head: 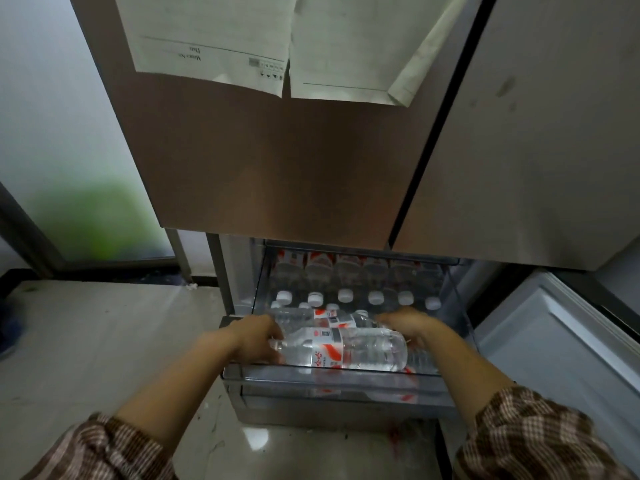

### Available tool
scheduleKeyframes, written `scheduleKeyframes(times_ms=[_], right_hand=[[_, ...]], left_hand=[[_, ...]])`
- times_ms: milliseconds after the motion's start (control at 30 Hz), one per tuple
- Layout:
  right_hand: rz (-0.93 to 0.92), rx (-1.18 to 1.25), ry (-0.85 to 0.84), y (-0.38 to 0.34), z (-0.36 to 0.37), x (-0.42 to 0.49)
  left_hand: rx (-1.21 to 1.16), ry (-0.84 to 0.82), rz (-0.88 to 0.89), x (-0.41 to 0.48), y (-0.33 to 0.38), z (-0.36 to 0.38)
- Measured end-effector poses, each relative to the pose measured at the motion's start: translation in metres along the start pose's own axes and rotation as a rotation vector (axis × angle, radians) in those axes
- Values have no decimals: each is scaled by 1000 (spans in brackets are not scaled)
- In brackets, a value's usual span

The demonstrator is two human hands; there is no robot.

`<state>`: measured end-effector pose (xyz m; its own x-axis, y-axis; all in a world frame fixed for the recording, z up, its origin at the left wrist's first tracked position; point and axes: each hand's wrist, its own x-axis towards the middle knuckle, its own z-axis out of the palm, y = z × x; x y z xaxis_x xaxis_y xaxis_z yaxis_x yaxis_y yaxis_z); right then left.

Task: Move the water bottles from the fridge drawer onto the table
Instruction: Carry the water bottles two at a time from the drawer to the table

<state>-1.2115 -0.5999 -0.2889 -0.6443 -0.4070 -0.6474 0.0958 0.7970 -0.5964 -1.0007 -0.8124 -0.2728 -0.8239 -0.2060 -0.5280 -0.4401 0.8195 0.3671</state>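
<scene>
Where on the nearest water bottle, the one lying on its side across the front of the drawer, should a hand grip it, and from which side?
Probably from above, around the labelled middle of the nearest bottle. It lies on its side, cap end to the left by the left hand, base towards the right hand. The round body is exposed on top, while the drawer front wall blocks a low approach.

Paper sheet (pixel 207 39) on the fridge door (pixel 277 161) reads "Memo No" and "Date", upside down. Bottle label (pixel 327 348) has red characters, unreadable.

Clear water bottles (pixel 343 348) (red-and-white labels, white caps) lie sideways in the open fridge drawer (pixel 332 374).
</scene>
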Motion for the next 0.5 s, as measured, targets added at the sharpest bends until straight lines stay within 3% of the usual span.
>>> scheduleKeyframes(times_ms=[167, 400, 500], right_hand=[[-13, 121, 58, -11, -5, -5], [-331, -190, 241, -59, -2, -47], [-412, -204, 380, -64, -5, -66]], left_hand=[[-272, 103, 153, -13, 0, -13], [-435, 285, 212, -36, 41, -25], [-396, 431, 278, -55, 65, -35]])
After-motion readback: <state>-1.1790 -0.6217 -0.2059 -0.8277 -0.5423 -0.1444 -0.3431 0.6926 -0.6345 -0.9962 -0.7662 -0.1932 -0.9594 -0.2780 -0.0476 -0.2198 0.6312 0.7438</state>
